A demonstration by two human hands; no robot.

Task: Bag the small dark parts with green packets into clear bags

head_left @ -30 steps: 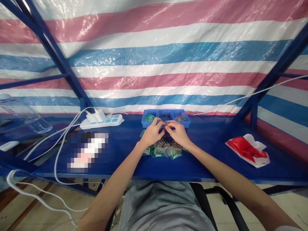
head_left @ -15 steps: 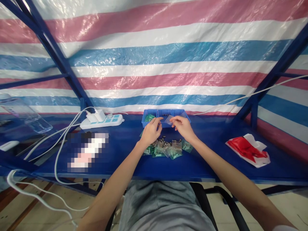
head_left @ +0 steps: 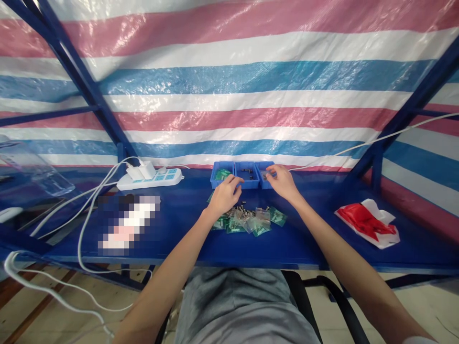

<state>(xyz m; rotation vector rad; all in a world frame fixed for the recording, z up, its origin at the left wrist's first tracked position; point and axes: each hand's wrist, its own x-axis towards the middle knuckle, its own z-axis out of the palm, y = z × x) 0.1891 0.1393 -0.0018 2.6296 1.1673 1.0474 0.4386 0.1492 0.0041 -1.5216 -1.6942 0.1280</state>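
Note:
My left hand (head_left: 225, 195) hovers over the blue table, its fingers curled and thumb and forefinger pinched just in front of a blue three-compartment tray (head_left: 215, 184). What it pinches is too small to make out. My right hand (head_left: 285, 183) reaches over the tray's right compartment, fingertips closed on a small clear bag (head_left: 266, 175). Below both hands a pile of small green and clear bags (head_left: 251, 222) with dark small parts lies on the table.
A white power strip (head_left: 150, 177) with plugs and white cables (head_left: 82, 210) lies to the left, beside a clear plastic bottle (head_left: 32, 167) and a blurred-out object (head_left: 125, 224). A red-and-white plastic bag (head_left: 369, 224) sits at the right. A striped tarp hangs behind.
Both hands have risen from the pile towards the tray. My right hand has carried the small clear bag right, to the right compartment; my left has stayed near the middle.

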